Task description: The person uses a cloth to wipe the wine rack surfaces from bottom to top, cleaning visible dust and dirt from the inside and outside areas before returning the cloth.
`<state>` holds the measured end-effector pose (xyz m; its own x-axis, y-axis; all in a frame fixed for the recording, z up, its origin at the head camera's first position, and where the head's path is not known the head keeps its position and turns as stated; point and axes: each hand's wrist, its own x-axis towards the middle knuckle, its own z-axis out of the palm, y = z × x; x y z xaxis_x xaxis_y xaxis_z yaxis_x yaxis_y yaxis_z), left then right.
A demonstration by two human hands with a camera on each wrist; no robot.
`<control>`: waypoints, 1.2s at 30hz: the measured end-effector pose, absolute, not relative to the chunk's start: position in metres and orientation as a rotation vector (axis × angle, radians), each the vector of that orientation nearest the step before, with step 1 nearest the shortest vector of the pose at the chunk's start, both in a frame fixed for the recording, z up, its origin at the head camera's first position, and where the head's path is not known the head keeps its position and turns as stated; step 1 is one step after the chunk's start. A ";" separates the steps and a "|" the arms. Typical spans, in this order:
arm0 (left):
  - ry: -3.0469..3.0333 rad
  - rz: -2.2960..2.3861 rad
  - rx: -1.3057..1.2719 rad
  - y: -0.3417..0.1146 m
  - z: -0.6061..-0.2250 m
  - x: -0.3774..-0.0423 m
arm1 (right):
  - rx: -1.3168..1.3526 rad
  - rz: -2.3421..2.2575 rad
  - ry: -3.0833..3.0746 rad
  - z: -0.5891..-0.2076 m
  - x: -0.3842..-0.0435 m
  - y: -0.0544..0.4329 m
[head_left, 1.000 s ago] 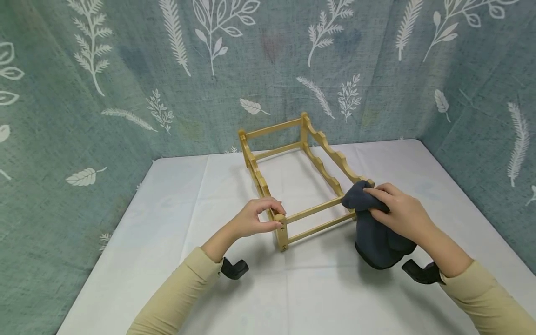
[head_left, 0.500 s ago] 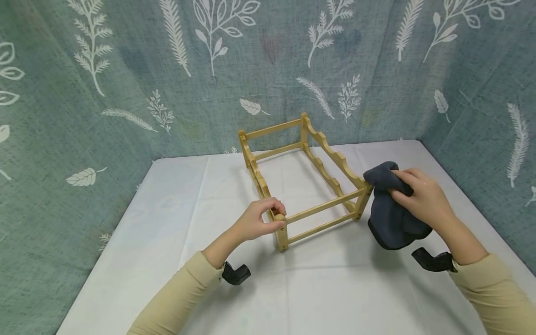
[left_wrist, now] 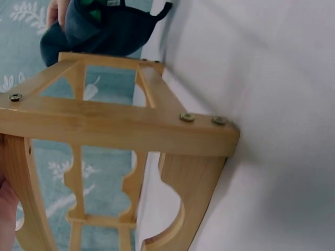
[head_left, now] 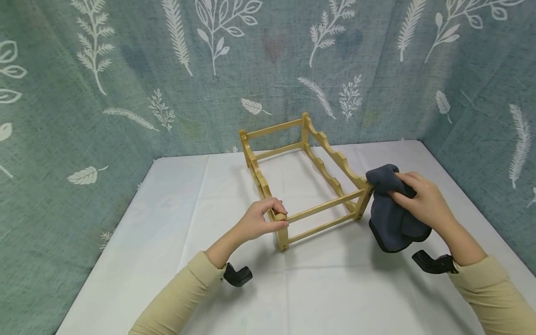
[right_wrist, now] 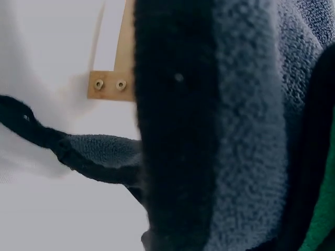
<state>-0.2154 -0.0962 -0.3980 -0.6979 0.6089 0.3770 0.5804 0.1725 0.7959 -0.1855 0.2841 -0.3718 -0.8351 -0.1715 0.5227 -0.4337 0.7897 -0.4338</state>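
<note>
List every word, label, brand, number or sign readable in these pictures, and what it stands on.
No readable text in any view.
Dark cloth: a small pale patch at the top edge of the left wrist view, perhaps a label; too small to read.
Wooden rack: no lettering visible.
Backdrop fabric: printed plant shapes, no lettering visible.

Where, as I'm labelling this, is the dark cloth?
Right of centre in the head view, the dark cloth hangs from the right grip, at a corner of the rack.
</note>
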 end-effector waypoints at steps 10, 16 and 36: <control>2.220 1.725 1.280 -0.111 -0.403 -0.217 | 0.408 0.769 -2.544 -0.377 -0.184 0.296; 2.021 1.770 1.423 -0.125 -0.404 -0.218 | 0.421 0.764 -2.544 -0.378 -0.183 0.295; 2.188 1.620 1.435 -0.182 -0.404 -0.211 | 0.475 0.757 -2.555 -0.380 -0.183 0.292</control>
<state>-0.2109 -0.1815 -0.4041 -0.5634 0.6959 0.4452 0.6289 0.0119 0.7774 -0.1827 0.2917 -0.3795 -0.8481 -0.1983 0.4912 -0.4338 0.7922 -0.4292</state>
